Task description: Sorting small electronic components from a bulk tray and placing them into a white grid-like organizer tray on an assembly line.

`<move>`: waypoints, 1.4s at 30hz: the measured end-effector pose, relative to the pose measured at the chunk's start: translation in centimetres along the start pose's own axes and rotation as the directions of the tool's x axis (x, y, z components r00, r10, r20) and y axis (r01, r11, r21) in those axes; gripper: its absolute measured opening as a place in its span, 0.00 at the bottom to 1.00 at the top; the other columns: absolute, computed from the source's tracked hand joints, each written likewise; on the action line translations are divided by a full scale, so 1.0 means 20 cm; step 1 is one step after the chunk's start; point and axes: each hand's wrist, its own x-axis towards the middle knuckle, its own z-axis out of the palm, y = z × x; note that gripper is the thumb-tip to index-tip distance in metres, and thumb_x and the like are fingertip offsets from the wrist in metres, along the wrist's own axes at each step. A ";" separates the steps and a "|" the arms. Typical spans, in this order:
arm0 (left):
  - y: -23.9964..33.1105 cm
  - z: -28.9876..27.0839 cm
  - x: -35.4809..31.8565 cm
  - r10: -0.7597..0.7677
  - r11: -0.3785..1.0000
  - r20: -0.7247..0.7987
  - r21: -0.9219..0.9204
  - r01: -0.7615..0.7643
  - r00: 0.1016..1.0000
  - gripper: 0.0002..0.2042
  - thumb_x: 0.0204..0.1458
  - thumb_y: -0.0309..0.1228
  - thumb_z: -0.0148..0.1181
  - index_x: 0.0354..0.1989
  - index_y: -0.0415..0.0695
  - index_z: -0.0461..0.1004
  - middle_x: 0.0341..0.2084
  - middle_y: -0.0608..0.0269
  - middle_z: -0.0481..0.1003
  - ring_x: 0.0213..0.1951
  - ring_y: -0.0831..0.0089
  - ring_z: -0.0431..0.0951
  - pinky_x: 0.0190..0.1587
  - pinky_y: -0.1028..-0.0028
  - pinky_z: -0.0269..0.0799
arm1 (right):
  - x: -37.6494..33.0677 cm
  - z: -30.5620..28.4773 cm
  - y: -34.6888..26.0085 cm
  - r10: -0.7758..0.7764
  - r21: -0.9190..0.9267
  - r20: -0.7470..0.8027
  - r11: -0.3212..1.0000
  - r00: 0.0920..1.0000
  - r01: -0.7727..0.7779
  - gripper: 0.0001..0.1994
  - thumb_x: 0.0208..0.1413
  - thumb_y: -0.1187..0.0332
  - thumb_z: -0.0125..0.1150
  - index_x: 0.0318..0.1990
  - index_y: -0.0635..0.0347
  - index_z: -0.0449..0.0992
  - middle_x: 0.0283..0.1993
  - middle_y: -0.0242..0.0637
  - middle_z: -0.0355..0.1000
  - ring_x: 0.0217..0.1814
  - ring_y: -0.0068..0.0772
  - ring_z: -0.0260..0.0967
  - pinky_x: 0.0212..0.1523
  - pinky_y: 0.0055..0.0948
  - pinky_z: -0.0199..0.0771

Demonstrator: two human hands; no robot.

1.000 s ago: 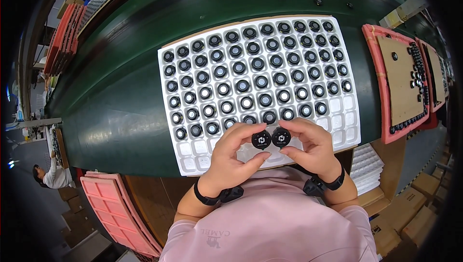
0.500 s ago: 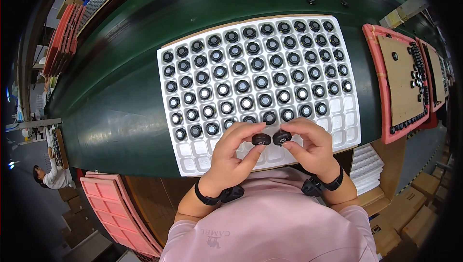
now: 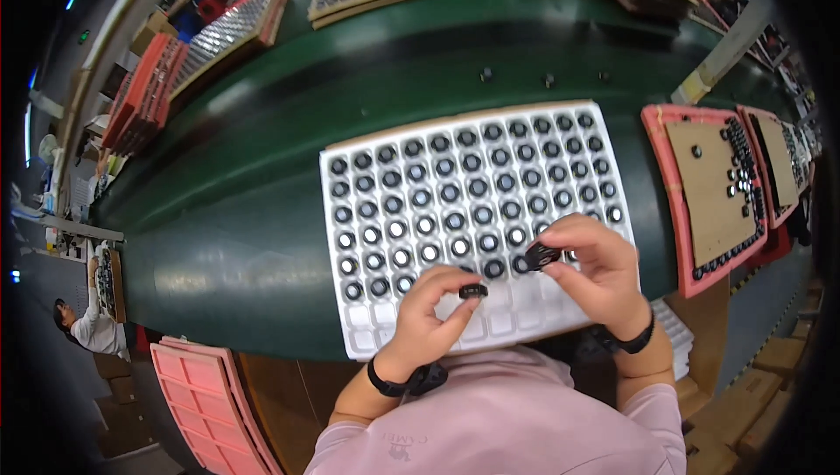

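Note:
A white compartment tray (image 3: 367,339) lies on the green belt, most of its cells filled with small black ring-shaped parts (image 3: 437,191); the nearest rows stand bare. My left hand (image 3: 429,317) pinches one black ring part (image 3: 473,290) between thumb and fingertips, just above the tray's near rows. Over the tray's near right corner, my right hand (image 3: 595,269) holds another black ring part (image 3: 541,255), tilted. The two hands are a little apart.
The green belt (image 3: 236,221) curves left and away. A pink tray with a cardboard sheet and black parts (image 3: 713,195) lies to the right, more beyond it. Empty pink trays (image 3: 206,396) sit near left. Stacked trays line the far side. Another person (image 3: 87,326) works far left.
My hands have separated: the two ring parts held side by side are apart. The left one has dropped toward the near rows, the right one has shifted right. The view has swung left.

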 end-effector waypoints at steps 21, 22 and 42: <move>0.04 -0.38 -0.19 -0.054 0.985 -0.250 -0.174 0.010 0.967 0.13 0.51 0.13 0.60 0.45 0.34 0.74 0.42 0.58 0.73 0.43 0.73 0.76 0.49 0.75 0.73 | 1.77 -0.11 -0.63 -0.702 -0.733 -0.179 0.562 0.689 0.383 0.18 0.51 0.63 0.64 0.47 0.62 0.77 0.40 0.49 0.78 0.41 0.47 0.77 0.42 0.41 0.75; 0.04 -0.39 -0.20 -0.052 0.984 -0.260 -0.176 0.005 0.964 0.13 0.50 0.13 0.60 0.45 0.34 0.74 0.42 0.58 0.73 0.44 0.73 0.76 0.49 0.75 0.73 | 1.81 -0.12 -0.61 -0.699 -0.728 -0.178 0.567 0.693 0.385 0.18 0.51 0.63 0.64 0.47 0.62 0.77 0.40 0.49 0.78 0.41 0.47 0.77 0.42 0.41 0.75; -0.01 -0.31 -0.16 0.025 0.969 -0.199 -0.235 -0.072 0.980 0.13 0.48 0.11 0.59 0.43 0.33 0.72 0.42 0.56 0.71 0.44 0.70 0.74 0.50 0.73 0.73 | 0.71 0.16 -0.22 -0.516 -0.488 0.338 0.618 0.787 0.616 0.13 0.47 0.76 0.64 0.43 0.58 0.76 0.43 0.36 0.74 0.46 0.37 0.71 0.48 0.34 0.70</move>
